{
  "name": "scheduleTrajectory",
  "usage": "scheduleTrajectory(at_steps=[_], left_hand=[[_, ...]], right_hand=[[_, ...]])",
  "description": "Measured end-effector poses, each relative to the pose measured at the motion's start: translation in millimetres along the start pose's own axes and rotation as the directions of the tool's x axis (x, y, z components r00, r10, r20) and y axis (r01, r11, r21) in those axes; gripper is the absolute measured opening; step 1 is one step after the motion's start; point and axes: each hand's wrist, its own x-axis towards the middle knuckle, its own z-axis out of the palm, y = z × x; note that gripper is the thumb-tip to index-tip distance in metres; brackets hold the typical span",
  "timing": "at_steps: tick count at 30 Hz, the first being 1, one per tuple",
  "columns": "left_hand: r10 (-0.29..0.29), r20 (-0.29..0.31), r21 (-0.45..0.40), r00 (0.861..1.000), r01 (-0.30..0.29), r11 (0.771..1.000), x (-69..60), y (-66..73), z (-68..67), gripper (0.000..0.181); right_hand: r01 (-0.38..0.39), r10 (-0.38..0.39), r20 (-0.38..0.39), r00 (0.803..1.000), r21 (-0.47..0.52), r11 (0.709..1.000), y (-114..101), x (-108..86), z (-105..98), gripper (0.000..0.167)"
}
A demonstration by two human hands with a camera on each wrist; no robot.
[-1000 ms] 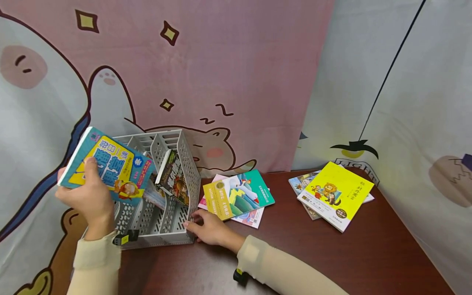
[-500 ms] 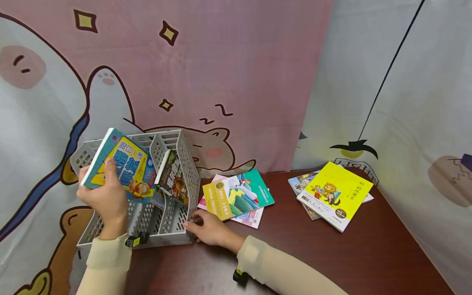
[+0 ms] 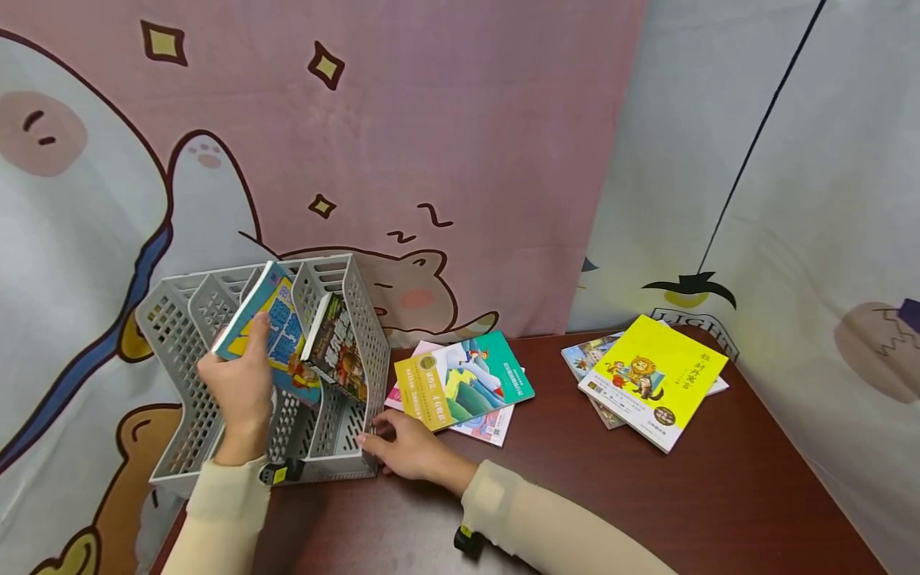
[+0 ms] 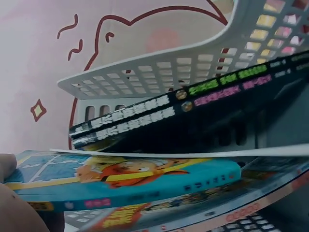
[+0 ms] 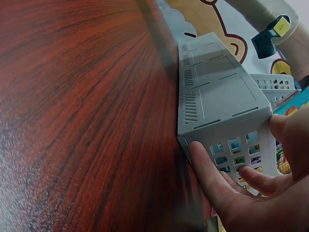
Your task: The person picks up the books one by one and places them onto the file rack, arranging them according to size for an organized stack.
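In the head view the left hand point(image 3: 242, 387) grips a blue and yellow book point(image 3: 283, 335), thumb on its cover. That book sits tilted inside the grey organizer point(image 3: 180, 375), in the compartment left of the dark books point(image 3: 338, 347). The left wrist view shows the blue book point(image 4: 193, 181) beside a thin divider point(image 4: 193, 154), with two dark spines point(image 4: 140, 116) on the other side and another book point(image 4: 193, 212) below. My right hand point(image 3: 410, 447) holds the organizer's near right corner, its fingers point(image 5: 210, 169) against the perforated side in the right wrist view.
Right of the organizer, a green and yellow book point(image 3: 467, 379) lies on a pink one point(image 3: 489, 427). Farther right a yellow book point(image 3: 657, 379) tops a small stack on the brown table point(image 3: 546, 495). Printed cloth point(image 3: 467, 120) hangs behind the table.
The left hand has moved right with the blue book, bringing it from above the organizer's left side down into a compartment beside the dark books. The right hand has stayed at the corner.
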Motion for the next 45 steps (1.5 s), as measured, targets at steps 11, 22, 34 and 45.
scheduleTrajectory(at_steps=[11, 22, 34, 45], left_hand=[[-0.005, 0.138, 0.354, 0.99, -0.045, 0.934, -6.3, -9.8, -2.5, 0.05], [-0.046, 0.172, 0.447, 0.984, -0.037, 0.894, -12.3, -14.0, -4.3, 0.053], [-0.124, 0.28, 0.51, 0.952, -0.038, 0.859, -18.6, -30.8, -3.3, 0.057], [-0.29, 0.417, 0.483, 0.861, 0.06, 0.874, -11.3, -31.4, -2.0, 0.067]], right_hand=[[0.01, -0.01, 0.001, 1.0, 0.004, 1.0, 3, 1.7, -1, 0.056], [0.007, -0.007, 0.0, 1.0, 0.017, 1.0, 4, 2.1, 0, 0.055], [-0.004, 0.003, 0.01, 1.0, 0.017, 1.0, 2, 2.2, 0, 0.058], [0.006, -0.006, 0.009, 1.0, 0.049, 0.999, 4, 2.5, 1, 0.057]])
